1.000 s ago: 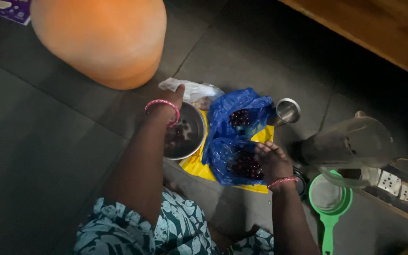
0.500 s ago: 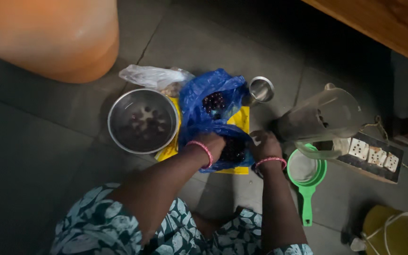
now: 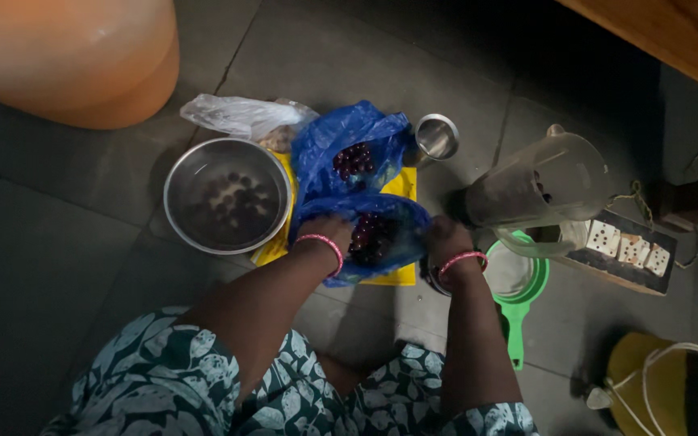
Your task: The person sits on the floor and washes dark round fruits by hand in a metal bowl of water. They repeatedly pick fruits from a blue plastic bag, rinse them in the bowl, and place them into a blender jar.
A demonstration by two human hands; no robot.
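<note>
Dim light throughout; a tiled floor (image 3: 74,242) is seen from above, with a person seated at the lower centre of the frame in a leaf-patterned garment (image 3: 203,379).

Left hand (image 3: 326,232): placed at the left edge of the near blue plastic bag (image 3: 381,238), centre of frame. The grip is closed on the bag's rim; individual fingers cannot be resolved. A pink bangle (image 3: 322,246) is worn at the wrist.

Right hand (image 3: 446,241): placed at the right edge of the same bag, its grip likewise closed on the plastic. The bag mouth is held apart between the two hands. Dark red round fruits (image 3: 369,236) are visible inside.

A second blue bag (image 3: 349,145), also open and holding dark fruits, lies just above the first. Both bags rest on a yellow sheet (image 3: 401,187) on the floor.

Left of the bags, touching the sheet: a round steel bowl (image 3: 228,195) with dark fruits in liquid. Above it, a crumpled white plastic bag (image 3: 240,115). A small steel cup (image 3: 436,137) stands just right of the upper bag.

Right of centre: a clear jug (image 3: 539,190) lying tilted, a green strainer (image 3: 519,295) below it, and a white socket strip (image 3: 628,246) further right. A large orange vessel (image 3: 66,56) occupies the upper left.
</note>
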